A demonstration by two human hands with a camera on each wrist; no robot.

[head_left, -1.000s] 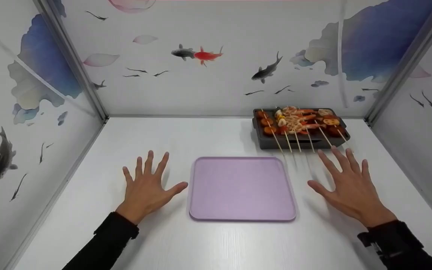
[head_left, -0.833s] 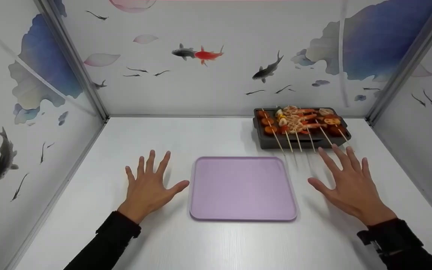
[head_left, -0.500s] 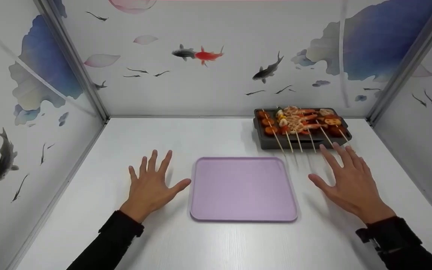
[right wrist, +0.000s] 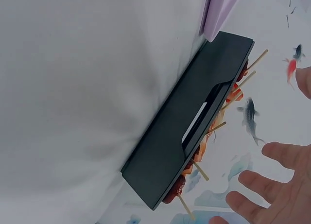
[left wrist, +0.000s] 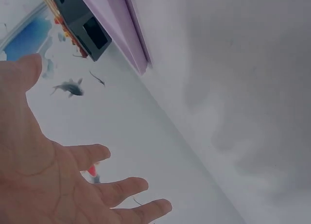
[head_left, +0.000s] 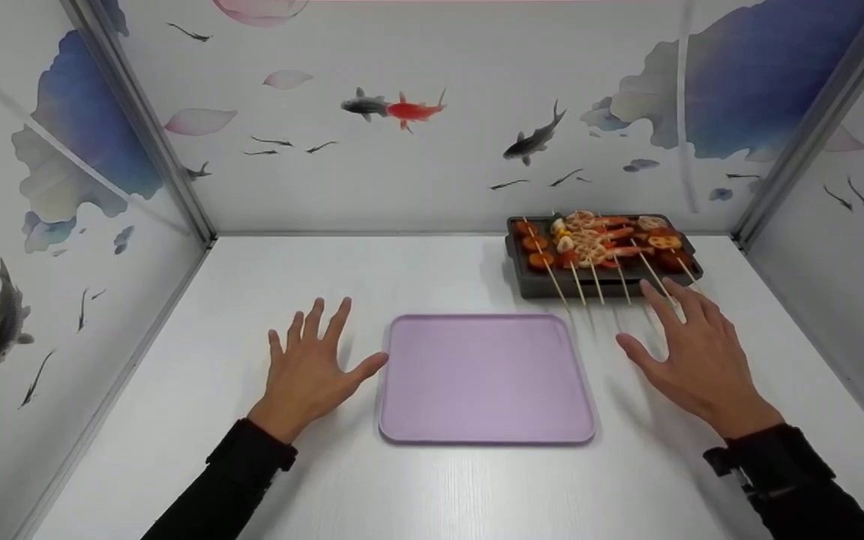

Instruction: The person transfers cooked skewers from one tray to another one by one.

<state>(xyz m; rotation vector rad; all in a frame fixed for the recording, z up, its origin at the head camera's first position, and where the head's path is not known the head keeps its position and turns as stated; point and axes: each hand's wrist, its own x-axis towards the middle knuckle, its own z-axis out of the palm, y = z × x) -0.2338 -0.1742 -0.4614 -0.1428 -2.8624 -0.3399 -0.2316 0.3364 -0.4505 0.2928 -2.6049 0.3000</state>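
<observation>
A flat lilac tray (head_left: 486, 379) lies on the white table in the head view. My left hand (head_left: 314, 375), fingers spread, hovers at its left side, the thumb by the tray's edge; it holds nothing. On the other side my right hand (head_left: 702, 360) is spread above the table with nothing in it. Its fingertips are near a dark grill box (head_left: 574, 283), which bears several food skewers (head_left: 601, 244) with their sticks jutting over the front. The right wrist view shows the grill box's front wall (right wrist: 167, 131) with a cutout. In the left wrist view the palm (left wrist: 43, 180) shows.
White panels with painted fish (head_left: 415, 111) and blue leaves enclose the table (head_left: 327, 262) at the back and both sides. Metal posts (head_left: 143, 112) stand at the back corners. The grill box sits close to the back panel, right of the middle.
My left hand has shifted right, closer to the tray. The right hand has moved slightly forward, toward the skewer sticks. Tray and grill box have stayed in place.
</observation>
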